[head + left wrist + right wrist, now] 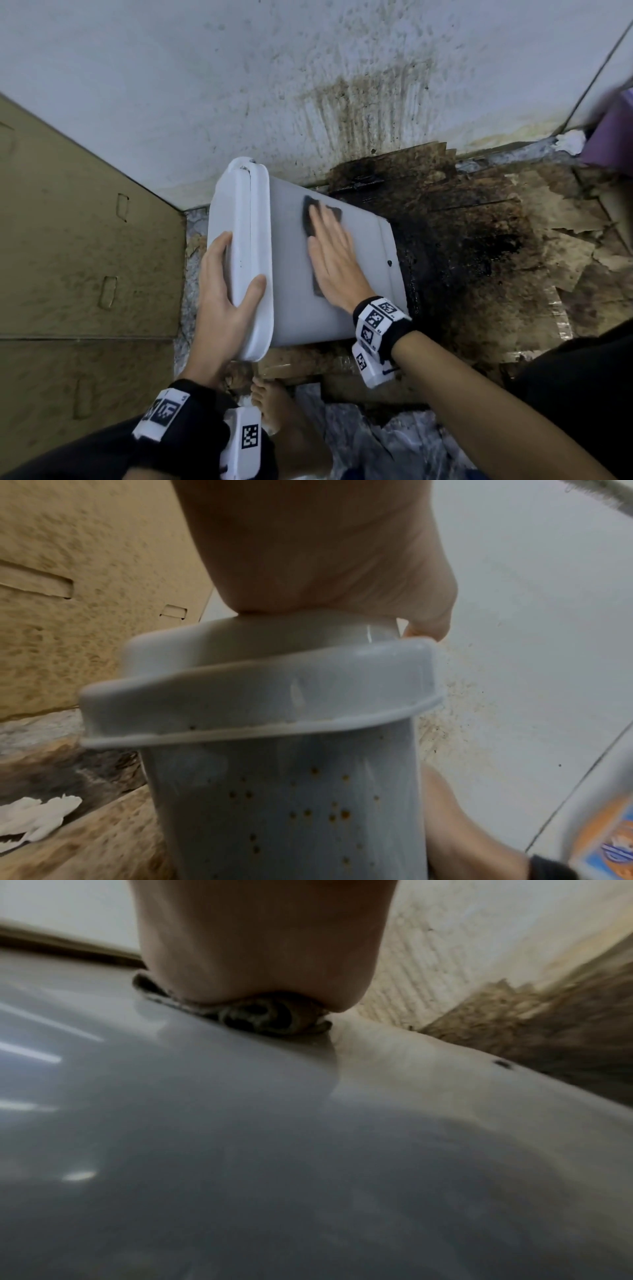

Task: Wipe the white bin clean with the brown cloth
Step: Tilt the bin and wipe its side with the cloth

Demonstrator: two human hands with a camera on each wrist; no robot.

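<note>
- Pressing flat, the right hand (330, 253) lies with its fingers (322, 219) straight and close together on the cloth (310, 216), pinning it against the bin's side; nothing is pinched, the palm and fingers simply bear down, which I take to be the wiping stroke itself.
- The cloth shows as a dark patch beyond the fingertips and a strip along the hand's left edge, at the centre of the head frame; the rest is hidden under the palm. In the right wrist view its bunched edge (267, 1020) peeks out just under the heel of the hand, touching the glossy plastic.
- The left hand (222, 301) grips the bin's lid (245, 240) end, fingers curled over the far side and thumb (255, 287) hooked on the near rim. This looks like a steadying hold, so that the bin does not roll or slide under the push of the right hand.
- The bin (363, 274) lies tipped on its side, lid toward the left of the frame and base toward the right, so that one long wall faces up for wiping. It rests on the floor (479, 240) at lower centre of the frame.
- In the left wrist view the bin's underside wall (291, 804) carries brown specks, so by my judgement much is left to wipe; a dark spot (389, 263) also sits near the base.
- Outward: stained cardboard (85, 240) at left, a spattered wall (308, 68) across the top, blackened floor at right.
</note>
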